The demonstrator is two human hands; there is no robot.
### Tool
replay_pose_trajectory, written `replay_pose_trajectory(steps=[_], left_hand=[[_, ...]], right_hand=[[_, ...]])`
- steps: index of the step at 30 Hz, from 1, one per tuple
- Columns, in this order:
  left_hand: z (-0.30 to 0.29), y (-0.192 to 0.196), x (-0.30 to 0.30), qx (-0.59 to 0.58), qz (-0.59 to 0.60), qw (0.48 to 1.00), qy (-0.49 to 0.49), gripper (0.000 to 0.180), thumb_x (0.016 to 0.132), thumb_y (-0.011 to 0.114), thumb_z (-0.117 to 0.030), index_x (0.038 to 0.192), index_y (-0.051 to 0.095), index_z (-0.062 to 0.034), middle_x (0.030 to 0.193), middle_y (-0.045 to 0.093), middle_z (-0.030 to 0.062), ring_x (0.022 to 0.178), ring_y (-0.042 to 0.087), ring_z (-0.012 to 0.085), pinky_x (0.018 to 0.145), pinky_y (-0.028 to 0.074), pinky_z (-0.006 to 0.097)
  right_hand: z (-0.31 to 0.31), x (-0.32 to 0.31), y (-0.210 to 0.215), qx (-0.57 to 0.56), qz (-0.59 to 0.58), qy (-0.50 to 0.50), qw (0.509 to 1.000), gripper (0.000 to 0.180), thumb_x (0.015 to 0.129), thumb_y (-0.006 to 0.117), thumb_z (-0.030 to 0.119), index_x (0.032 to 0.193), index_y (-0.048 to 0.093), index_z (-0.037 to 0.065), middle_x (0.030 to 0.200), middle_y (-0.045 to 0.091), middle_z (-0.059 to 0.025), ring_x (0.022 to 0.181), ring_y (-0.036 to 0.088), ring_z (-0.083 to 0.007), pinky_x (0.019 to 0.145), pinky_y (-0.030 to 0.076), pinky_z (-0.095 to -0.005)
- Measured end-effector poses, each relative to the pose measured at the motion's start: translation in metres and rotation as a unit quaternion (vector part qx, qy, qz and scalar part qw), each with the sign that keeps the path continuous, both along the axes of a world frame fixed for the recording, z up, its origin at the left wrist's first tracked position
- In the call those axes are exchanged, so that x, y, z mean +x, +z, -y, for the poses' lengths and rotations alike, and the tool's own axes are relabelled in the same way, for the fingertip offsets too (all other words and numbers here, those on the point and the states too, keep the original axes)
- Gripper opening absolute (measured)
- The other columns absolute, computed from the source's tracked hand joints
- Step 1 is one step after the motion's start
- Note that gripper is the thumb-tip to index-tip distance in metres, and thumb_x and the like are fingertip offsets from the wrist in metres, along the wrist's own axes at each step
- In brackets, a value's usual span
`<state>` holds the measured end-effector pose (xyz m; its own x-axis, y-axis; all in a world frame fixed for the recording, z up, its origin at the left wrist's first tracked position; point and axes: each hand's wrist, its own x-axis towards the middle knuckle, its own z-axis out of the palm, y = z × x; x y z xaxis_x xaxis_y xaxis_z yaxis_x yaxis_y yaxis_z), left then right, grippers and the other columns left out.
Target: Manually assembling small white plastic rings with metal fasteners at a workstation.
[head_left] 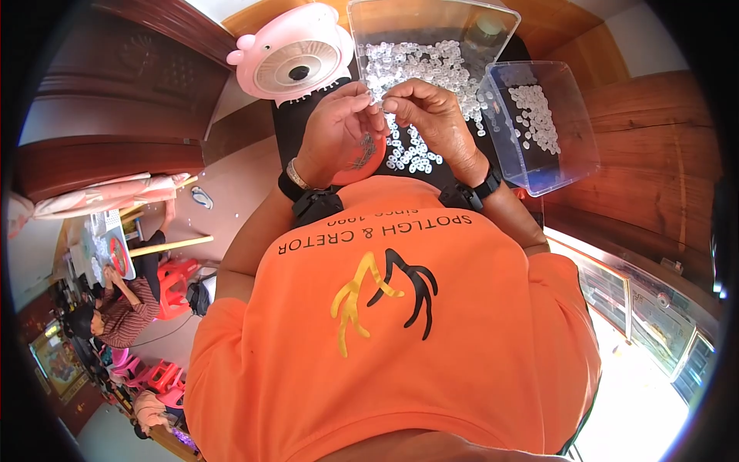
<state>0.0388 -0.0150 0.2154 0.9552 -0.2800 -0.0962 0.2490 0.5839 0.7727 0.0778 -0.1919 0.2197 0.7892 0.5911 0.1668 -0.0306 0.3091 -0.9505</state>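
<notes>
Up close, both hands [385, 115] pinch together on something tiny (orientation unclear) above loose white buttons [412, 150]; pink fan [292, 54] and clear bins [554, 146] flank them.

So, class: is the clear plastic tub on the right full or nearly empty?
Nearly empty. The clear plastic tub holds only a small patch of white pieces; most of its floor shows bare.
</notes>
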Motion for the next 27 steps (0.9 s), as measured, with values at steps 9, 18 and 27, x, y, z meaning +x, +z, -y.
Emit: replay_pose_trajectory(steps=[9, 18, 27], left_hand=[[-0.001, 0.004, -0.001, 0.168, -0.014, 0.981, 0.096, 0.019, 0.089, 0.048, -0.018, 0.079, 0.054, -0.0029, 0.070, 0.058, 0.0045, 0.065, 0.055, 0.0110, 0.061, 0.042, 0.023], [0.000, 0.007, 0.003, 0.241, 0.024, 0.967, 0.083, 0.020, 0.091, 0.047, -0.016, 0.081, 0.056, -0.0006, 0.071, 0.056, 0.0043, 0.064, 0.053, 0.0103, 0.061, 0.043, 0.023], [0.004, 0.008, 0.000, 0.262, 0.013, 0.960, 0.094, 0.021, 0.088, 0.050, -0.019, 0.075, 0.056, -0.0030, 0.066, 0.056, 0.0011, 0.061, 0.052, 0.0073, 0.056, 0.039, 0.021]], right_hand=[[-0.002, 0.014, -0.004, -0.024, -0.181, -0.066, 0.981, 0.020, 0.090, 0.057, 0.012, 0.106, 0.057, 0.001, 0.083, 0.064, -0.0049, 0.068, 0.060, -0.0083, 0.061, 0.050, -0.0200], [-0.006, 0.014, -0.001, -0.031, -0.159, -0.076, 0.984, 0.020, 0.086, 0.061, 0.008, 0.103, 0.059, -0.002, 0.087, 0.066, -0.0107, 0.075, 0.065, -0.0136, 0.067, 0.053, -0.0230], [-0.005, 0.009, -0.001, -0.011, -0.141, -0.091, 0.986, 0.017, 0.086, 0.061, 0.007, 0.100, 0.061, -0.001, 0.086, 0.067, -0.0099, 0.075, 0.065, -0.0136, 0.068, 0.053, -0.0236]])
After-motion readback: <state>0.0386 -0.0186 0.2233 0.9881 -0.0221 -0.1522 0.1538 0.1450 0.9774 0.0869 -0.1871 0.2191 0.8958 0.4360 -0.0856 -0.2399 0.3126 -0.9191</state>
